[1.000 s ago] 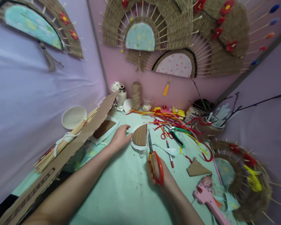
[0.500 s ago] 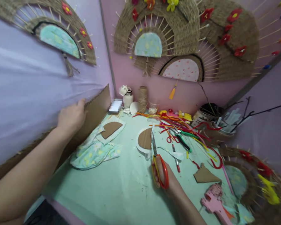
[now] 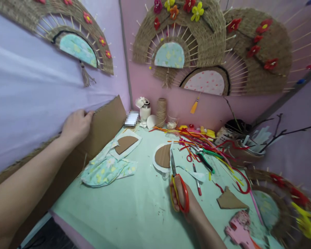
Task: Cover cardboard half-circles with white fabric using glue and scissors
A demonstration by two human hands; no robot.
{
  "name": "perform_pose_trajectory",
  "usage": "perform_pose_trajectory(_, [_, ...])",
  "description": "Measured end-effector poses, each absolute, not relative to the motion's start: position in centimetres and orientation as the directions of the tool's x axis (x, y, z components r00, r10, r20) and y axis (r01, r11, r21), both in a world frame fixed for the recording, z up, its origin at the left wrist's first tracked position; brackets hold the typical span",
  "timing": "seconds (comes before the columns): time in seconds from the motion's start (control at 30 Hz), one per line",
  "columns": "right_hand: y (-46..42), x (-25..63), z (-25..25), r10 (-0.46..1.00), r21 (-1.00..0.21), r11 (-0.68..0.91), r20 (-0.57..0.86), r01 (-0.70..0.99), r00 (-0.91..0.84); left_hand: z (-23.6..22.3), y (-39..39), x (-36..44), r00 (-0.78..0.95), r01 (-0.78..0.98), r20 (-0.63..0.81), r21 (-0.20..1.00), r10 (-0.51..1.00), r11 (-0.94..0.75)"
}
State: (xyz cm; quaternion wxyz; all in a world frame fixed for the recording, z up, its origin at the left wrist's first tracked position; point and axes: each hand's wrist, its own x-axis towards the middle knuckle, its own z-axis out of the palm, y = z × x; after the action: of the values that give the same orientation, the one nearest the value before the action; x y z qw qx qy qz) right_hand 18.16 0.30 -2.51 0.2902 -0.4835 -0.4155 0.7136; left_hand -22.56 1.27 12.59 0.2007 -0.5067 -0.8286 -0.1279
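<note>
My left hand (image 3: 77, 127) is closed over the top edge of a long brown cardboard sheet (image 3: 107, 116) that stands upright along the table's left side. In my right hand (image 3: 181, 199) is a pair of scissors (image 3: 183, 197) with red and yellow handles, blades pointing away from me. Their tip lies beside the straight edge of a cardboard half-circle (image 3: 163, 156) with a white border around it. Further left, another cardboard half-circle (image 3: 126, 144) rests on white-backed material, near crumpled green floral fabric (image 3: 107, 171).
Pipe cleaners (image 3: 191, 136), pliers (image 3: 205, 162), a red pen (image 3: 197, 180) and a cardboard scrap (image 3: 232, 199) lie on the right of the table. A pink glue gun (image 3: 238, 230) is at front right. Jars and a twine spool (image 3: 161, 112) stand at the back; woven fans (image 3: 209, 38) hang on the walls.
The view has shifted slightly, so most things sit a little further right and lower. The cardboard sheet under my left hand leans out a little more from the wall. My right hand keeps the scissors.
</note>
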Motion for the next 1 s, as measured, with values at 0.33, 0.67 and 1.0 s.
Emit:
perform_pose_trajectory(0.33, [0.2,18.1,-2.1,0.813,-0.872,-0.489,-0.456,0.002,-0.361,11.2,1.6,-21.9,-0.311,0.797,0.429,-0.368,0.848,0.478])
perform_pose_trajectory(0.67, [0.2,18.4,-2.4,0.81,-0.878,-0.475,-0.412,-0.053,-0.418,11.0,1.2,-20.4,-0.259,0.885,0.56,-0.188,0.787,0.425])
perform_pose_trajectory(1.0, [0.3,18.5,-2.1,0.811,-0.868,-0.495,-0.447,-0.036,-0.377,8.7,1.6,-14.1,-0.326,0.942,0.559,0.119,0.762,0.315])
